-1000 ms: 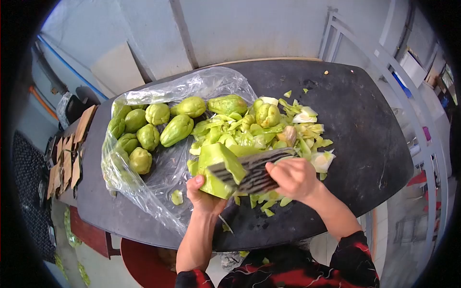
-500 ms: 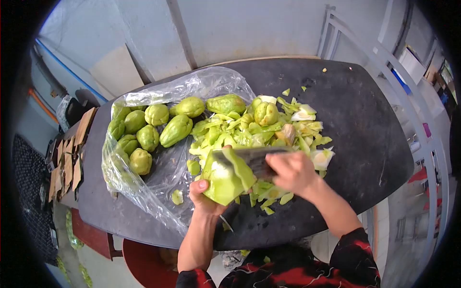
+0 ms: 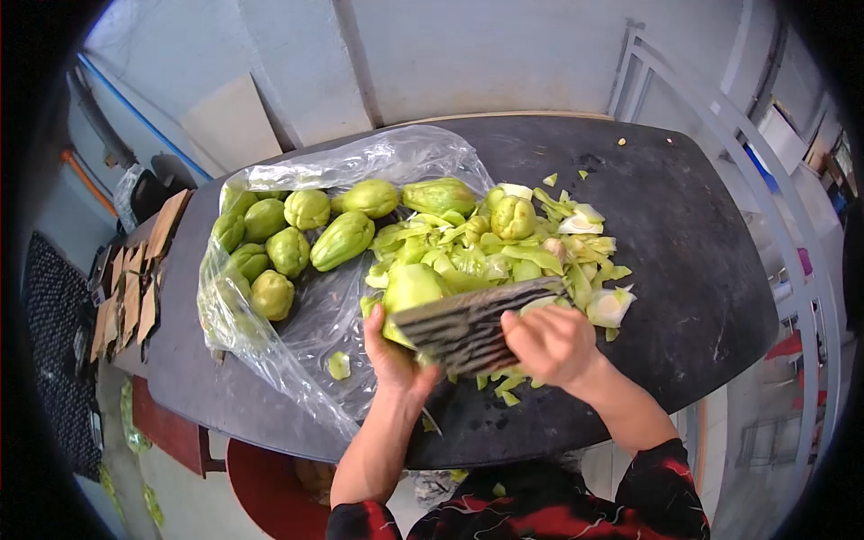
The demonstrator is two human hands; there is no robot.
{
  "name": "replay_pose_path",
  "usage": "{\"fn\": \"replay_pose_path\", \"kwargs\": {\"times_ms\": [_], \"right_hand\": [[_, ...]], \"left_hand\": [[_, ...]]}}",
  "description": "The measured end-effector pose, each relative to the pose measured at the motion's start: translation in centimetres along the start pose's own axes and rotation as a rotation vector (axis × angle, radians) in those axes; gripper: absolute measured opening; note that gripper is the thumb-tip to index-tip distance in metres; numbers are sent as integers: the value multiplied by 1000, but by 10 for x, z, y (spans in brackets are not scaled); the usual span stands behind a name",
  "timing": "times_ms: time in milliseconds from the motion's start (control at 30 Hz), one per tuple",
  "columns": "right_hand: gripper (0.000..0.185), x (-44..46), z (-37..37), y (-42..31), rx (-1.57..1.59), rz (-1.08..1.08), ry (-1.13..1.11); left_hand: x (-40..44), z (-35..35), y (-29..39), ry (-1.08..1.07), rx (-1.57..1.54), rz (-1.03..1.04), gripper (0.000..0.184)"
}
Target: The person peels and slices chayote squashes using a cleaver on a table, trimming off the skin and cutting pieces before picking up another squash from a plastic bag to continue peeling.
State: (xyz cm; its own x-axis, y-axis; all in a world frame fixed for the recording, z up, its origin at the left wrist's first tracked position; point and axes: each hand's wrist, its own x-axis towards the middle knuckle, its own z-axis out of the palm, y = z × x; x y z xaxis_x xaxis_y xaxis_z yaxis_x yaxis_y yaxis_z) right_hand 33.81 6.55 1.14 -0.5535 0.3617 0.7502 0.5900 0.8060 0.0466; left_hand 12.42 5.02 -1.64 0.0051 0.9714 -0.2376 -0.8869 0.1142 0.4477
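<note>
Held in my left hand is a light green, partly peeled chayote. My right hand is closed round the handle of a wide knife with a dark, striped-looking blade. The blade lies across the chayote's right side and hides part of it. Behind both hands spreads a heap of green peelings, with a whole chayote on top. Several unpeeled chayotes rest on a clear plastic bag to the left.
The dark table has a curved edge. Pale cut pieces lie at the heap's right. A red bin stands below the front edge, cardboard pieces are at the left, and a grey metal railing runs along the right.
The knife has swung from the chayote's top down to its right side, its broad face now showing. The strip of peel hanging over the blade is no longer visible. The view has shifted slightly.
</note>
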Motion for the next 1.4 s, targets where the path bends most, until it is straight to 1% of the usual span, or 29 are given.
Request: {"fn": "replay_pose_path", "kwargs": {"times_ms": [33, 67, 100, 167, 200, 300, 367, 400, 433, 467, 500, 533, 600, 667, 700, 767, 833, 867, 967, 1033, 1067, 1133, 1167, 1233, 1300, 1333, 1367, 1400], "right_hand": [[11, 3, -2, -6, -12, -89, 1], [9, 7, -5, -12, -43, -130, -15], [10, 7, -3, -16, -38, -141, -14], [10, 8, -1, -21, -20, -138, 8], [10, 8, -1, -21, -22, -138, 7], [10, 8, 1, -23, -31, -146, 30], [17, 8, 1, -24, 27, -133, 37], [17, 7, 2, -21, 27, -133, 37], [16, 6, 4, -17, 28, -103, 36], [16, 3, 6, -11, 30, -73, 33], [18, -5, 13, -1, 10, -8, -17], [20, -9, 14, 7, 23, 19, -20], [22, -7, 11, 10, 31, 39, -27], [7, 2, 4, 1, 54, 44, 7], [7, 5, -1, -3, 61, 47, 5], [9, 9, -10, -10, 145, 12, 14], [10, 5, -11, -14, 168, -2, 23], [10, 5, -12, -15, 157, -13, 11], [11, 3, -9, -7, 163, -4, -16], [17, -9, 8, 13, 147, 109, -44], [19, -11, 6, 18, 133, 129, -94], [19, -6, 3, 14, 147, 114, -51], [19, -3, 1, 9, 175, 110, -11], [17, 4, -4, 1, 199, 98, -13], [15, 5, -4, 2, 193, 89, -10], [14, -4, 7, 13, 179, 153, -78], [17, -8, 10, 20, 168, 260, -150], [19, -11, 11, 24, 160, 286, -145]], "left_hand": [[-3, 4, -1, 100, 72, -18, 69], [4, -10, -5, -38, -48, -47, 72], [4, -10, -5, -37, -47, -53, 72], [0, -5, -6, -203, -46, -113, 79], [-4, 2, -6, -174, -32, -88, 78], [-5, 2, -9, -198, -64, -103, 76], [-6, 2, -9, -201, -46, -101, 76], [-6, 2, -9, -203, -30, -97, 75], [-7, 5, -9, -202, -29, -97, 75], [-7, 9, -9, -101, 4, 8, 75], [-7, 12, -9, -3, 37, 112, 74], [-2, 7, -5, -64, -19, 111, 74], [-3, 4, -1, -132, 9, 102, 74], [-5, 1, -4, -161, 32, 85, 72], [-6, 0, -6, -172, 35, 76, 71], [-4, -24, -8, -167, -15, 69, 70], [-3, -23, -6, -103, 21, -35, 70], [-4, -24, -6, -103, 21, -36, 70], [-6, -28, -9, -165, 192, 137, 81], [-5, 0, -3, -202, 173, 139, 80], [-5, 4, 0, -218, 185, 145, 82], [-5, 8, 1, -231, 188, 158, 83], [-6, 9, 1, -244, 166, 114, 88], [-8, 8, -1, -252, 149, 61, 95], [-7, 7, -3, -294, 235, 116, 88], [-8, 5, -2, -309, 226, 84, 88], [-7, 3, 0, -331, 215, 55, 88], [-4, 2, 0, -350, 216, 64, 87]]}}
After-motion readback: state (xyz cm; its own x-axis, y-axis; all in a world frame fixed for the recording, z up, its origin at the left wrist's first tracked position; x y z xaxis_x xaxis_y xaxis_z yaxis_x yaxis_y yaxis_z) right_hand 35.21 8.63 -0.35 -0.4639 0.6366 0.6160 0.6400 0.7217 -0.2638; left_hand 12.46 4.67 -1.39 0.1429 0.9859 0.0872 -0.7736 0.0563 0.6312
